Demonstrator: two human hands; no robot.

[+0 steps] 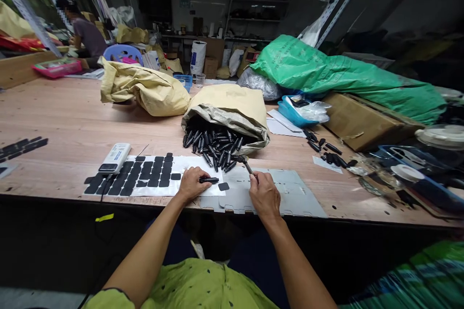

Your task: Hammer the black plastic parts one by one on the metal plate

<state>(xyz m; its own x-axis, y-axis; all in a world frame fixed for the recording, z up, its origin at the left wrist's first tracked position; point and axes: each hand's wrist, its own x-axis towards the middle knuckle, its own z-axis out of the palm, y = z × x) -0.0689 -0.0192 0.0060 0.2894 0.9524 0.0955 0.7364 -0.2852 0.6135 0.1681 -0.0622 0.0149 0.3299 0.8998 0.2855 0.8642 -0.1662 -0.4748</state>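
My left hand (194, 184) is closed on a short black cylindrical part (210, 180), held low over the front of a white sheet. Just right of it lies one loose black rounded square (224, 186). My right hand (265, 196) grips the handle of a small hammer-like tool (248, 166); its head points away from me, near the pile's edge. Many similar black parts (217, 145) spill from a yellow woven sack (232, 101) beyond my hands. Rows of black rounded squares (155, 171) lie on the white sheet to the left. A grey board (290, 193) lies beneath my right hand.
A white power bank-like device (115, 158) with a cable stands left. Another yellow sack (145, 88) lies behind. On the right are a blue basket (297, 115), a cardboard box (366, 123) under a green sack (337, 75), and loose black parts (331, 158). A person (87, 34) sits far left.
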